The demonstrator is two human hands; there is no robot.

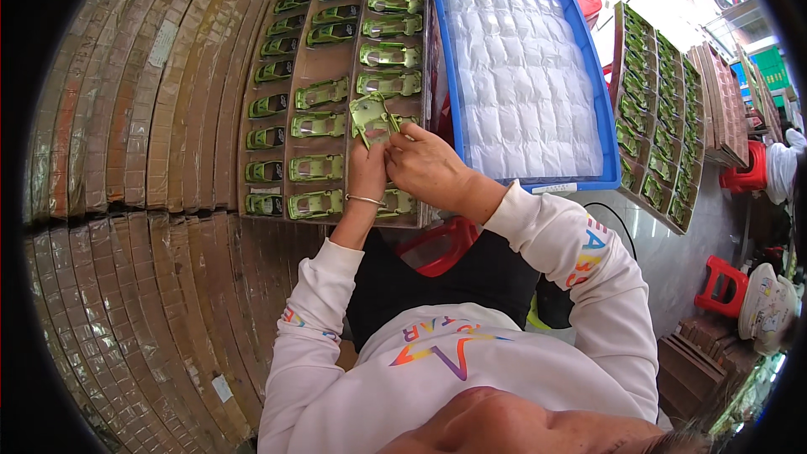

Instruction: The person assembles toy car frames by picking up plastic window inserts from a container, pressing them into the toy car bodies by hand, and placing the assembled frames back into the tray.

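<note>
A green plastic toy car body [368, 111] is held up over the cardboard tray [324, 60]. My left hand [367, 170] grips its near end, fingers closed. My right hand [427, 166] is closed beside it, with thumb and fingertips pinching the near right corner. Any small part between those fingertips is hidden. Beneath my hands, the tray carries rows of green car bodies split by upright dividers. Those in the left column, such as one car body [266, 138], show dark window areas; many in the middle and right columns look see-through there.
Right of the tray stands a blue plastic bin [612, 130] lined with white pillowy packets [525, 76]. Another tray of green car bodies [660, 109] leans further right. Stacked cardboard trays [126, 101] wall the left side. A red stool [441, 250] sits by my knees.
</note>
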